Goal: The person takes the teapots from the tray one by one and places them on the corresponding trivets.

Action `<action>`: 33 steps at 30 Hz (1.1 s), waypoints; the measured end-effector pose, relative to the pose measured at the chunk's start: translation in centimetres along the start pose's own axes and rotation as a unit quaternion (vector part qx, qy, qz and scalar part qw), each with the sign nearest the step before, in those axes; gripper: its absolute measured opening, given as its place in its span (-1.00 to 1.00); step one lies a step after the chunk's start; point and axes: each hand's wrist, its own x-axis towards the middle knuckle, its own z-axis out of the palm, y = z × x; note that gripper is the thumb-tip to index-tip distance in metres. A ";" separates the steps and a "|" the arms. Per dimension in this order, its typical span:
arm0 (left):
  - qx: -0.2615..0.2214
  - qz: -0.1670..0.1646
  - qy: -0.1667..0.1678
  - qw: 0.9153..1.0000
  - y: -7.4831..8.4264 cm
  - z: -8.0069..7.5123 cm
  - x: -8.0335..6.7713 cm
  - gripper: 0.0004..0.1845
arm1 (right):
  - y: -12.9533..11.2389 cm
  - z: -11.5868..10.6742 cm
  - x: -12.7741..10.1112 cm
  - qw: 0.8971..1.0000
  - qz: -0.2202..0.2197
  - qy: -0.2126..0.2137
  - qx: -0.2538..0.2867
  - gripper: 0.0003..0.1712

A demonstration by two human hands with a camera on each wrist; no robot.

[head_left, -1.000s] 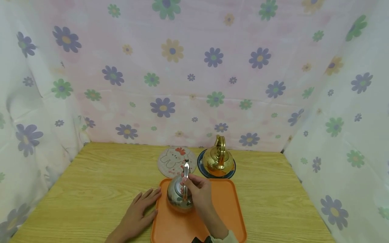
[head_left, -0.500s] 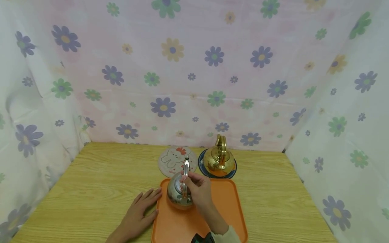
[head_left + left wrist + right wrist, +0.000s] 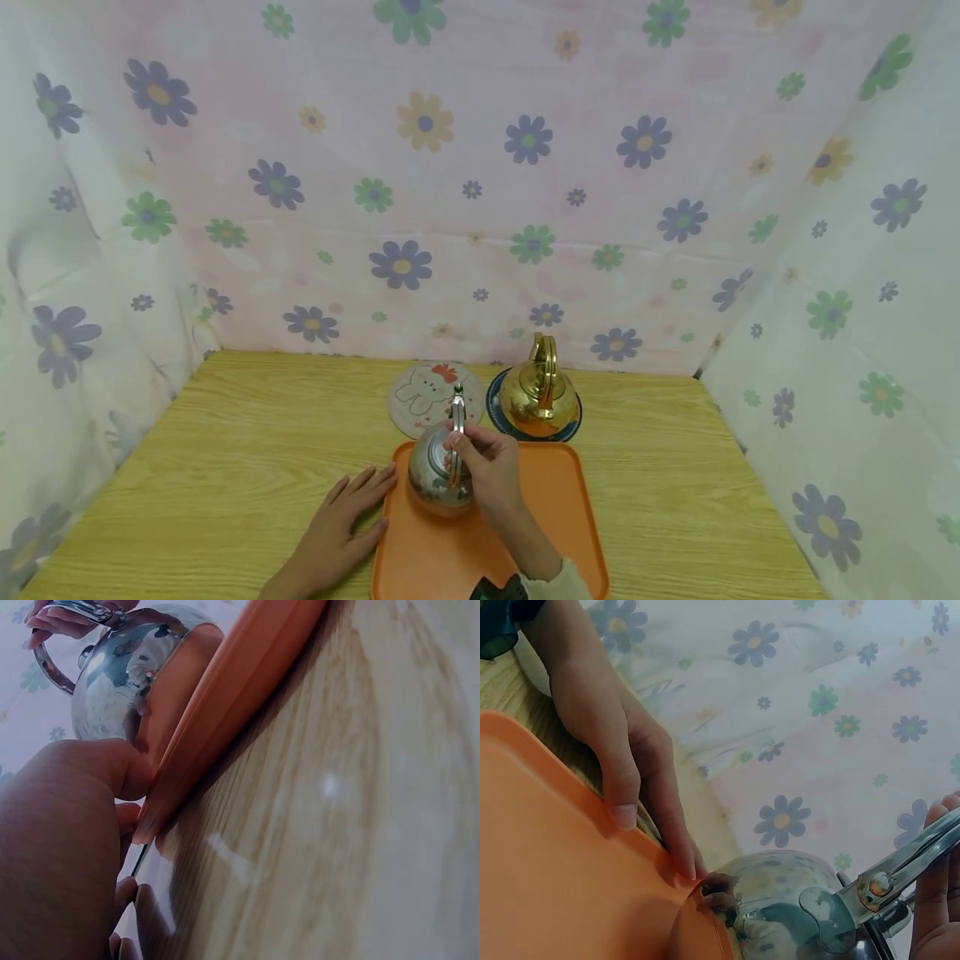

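Both hands were busy: the left hand (image 3: 341,523) lay flat, fingers spread, pressing the orange tray's (image 3: 558,508) nine-o'clock rim, while the right hand (image 3: 483,468) pinched the silver kettle's (image 3: 435,475) upright bail handle (image 3: 457,417). Standing at the tray's eleven o'clock, that polished steel kettle looked rigid, slippery and probably light, so the handle seemed the surest hold.

The right hand (image 3: 486,467) reaches forward with fingers and thumb curled in a pinch, forearm angled up from the lower edge, while the left hand (image 3: 341,525) lies flat, fingers straight and spread.
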 end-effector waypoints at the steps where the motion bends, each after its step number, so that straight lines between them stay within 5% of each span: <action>1: 0.000 -0.001 -0.001 1.000 0.0 0.0 0.0 -0.44 | 0.0 -0.1 0.1 1.000 -0.002 -0.003 0.002 -0.60; 9: 0.008 0.008 0.005 1.000 0.0 -0.2 -0.1 -0.44 | -0.4 -0.2 0.4 0.999 -0.013 -0.007 -0.037 -0.63; 33: 0.006 0.025 0.024 0.999 0.1 0.2 -0.1 -0.44 | -1.0 0.0 2.9 0.999 -0.018 0.040 -0.023 -0.67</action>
